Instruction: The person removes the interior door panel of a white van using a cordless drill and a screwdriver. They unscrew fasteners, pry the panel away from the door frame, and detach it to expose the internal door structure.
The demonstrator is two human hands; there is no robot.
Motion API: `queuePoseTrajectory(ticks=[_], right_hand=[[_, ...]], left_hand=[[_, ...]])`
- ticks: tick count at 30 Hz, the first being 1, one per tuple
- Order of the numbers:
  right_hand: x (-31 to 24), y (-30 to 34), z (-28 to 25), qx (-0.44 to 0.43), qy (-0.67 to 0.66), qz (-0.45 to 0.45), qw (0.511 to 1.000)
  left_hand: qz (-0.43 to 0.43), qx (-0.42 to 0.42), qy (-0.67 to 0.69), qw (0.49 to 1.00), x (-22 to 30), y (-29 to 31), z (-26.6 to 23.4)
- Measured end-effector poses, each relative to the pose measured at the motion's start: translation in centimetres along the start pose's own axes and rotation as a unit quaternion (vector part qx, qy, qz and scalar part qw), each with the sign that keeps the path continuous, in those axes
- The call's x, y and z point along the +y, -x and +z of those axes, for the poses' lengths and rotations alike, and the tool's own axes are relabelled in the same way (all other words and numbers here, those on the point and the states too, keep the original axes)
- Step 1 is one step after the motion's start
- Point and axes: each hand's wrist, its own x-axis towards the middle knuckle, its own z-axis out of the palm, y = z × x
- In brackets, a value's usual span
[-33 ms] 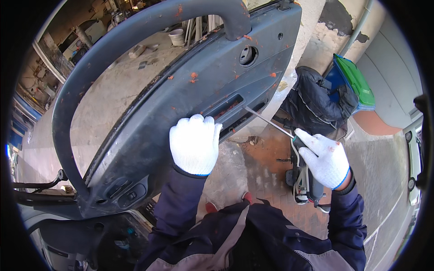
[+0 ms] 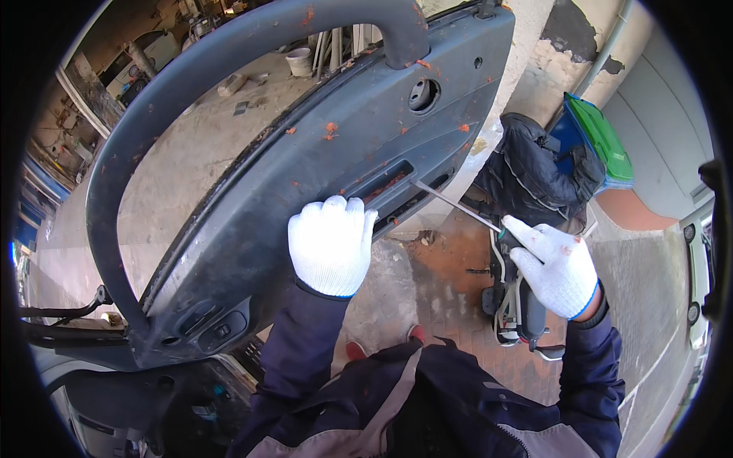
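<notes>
A dark grey car door (image 2: pixel 252 183) stands open in front of me, its inner trim panel facing me and flecked with orange-red bits. My left hand (image 2: pixel 330 248), in a white knit glove, has its fingers curled over the panel's armrest (image 2: pixel 374 187) beside the long pull recess. In my gloved right hand (image 2: pixel 559 269) is a screwdriver (image 2: pixel 466 210), held by its dark green handle, most of which the fingers hide. Its long metal shaft slants up and left, the tip at the panel by the slot below the recess. How deep the tip sits I cannot tell.
Beyond the door at right lie a black padded cover (image 2: pixel 527 164) and a blue bin with a green lid (image 2: pixel 603 141). Below them stands a scooter (image 2: pixel 519 305). A white bucket (image 2: pixel 299 62) shows through the window frame; the car's dark interior (image 2: pixel 153 412) is at lower left.
My right hand has shifted slightly to the right with the screwdriver. The door's upper end has moved a little to the right, and my left hand slightly with it.
</notes>
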Motion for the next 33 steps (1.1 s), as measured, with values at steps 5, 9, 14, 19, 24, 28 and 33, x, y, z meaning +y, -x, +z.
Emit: queuePoseTrajectory(ticks=[5, 9, 14, 19, 24, 28, 33], right_hand=[[-0.5, -5.3, -5.7, -0.021, 0.006, -0.032, 0.999], [-1.3, -10.6, -9.0, -0.127, 0.123, -0.071, 0.982], [-3.7, -16.9, -10.4, -0.197, 0.208, -0.146, 0.947], [-8.2, -21.1, -10.1, -0.262, 0.255, -0.142, 0.92], [-11.1, -21.7, -8.8, -0.32, 0.293, -0.079, 0.898], [-11.1, -22.7, -8.6, -0.338, 0.226, -0.055, 0.912], [-10.2, -23.2, -9.7, -0.324, 0.204, -0.145, 0.912]], left_hand=[[0.022, 0.026, 0.058, 0.998, -1.1, 1.0, 2.0], [0.033, 0.04, 0.093, 0.994, -1.4, 2.0, 3.1], [0.041, 0.092, 0.124, 0.987, -1.6, 2.5, 3.9], [0.066, 0.095, 0.144, 0.983, -2.2, 2.9, 4.3], [0.105, 0.098, 0.183, 0.973, -2.8, 3.0, 4.6], [0.114, 0.103, 0.183, 0.971, -3.0, 3.0, 4.7], [0.118, 0.103, 0.195, 0.968, -3.0, 2.9, 4.7]])
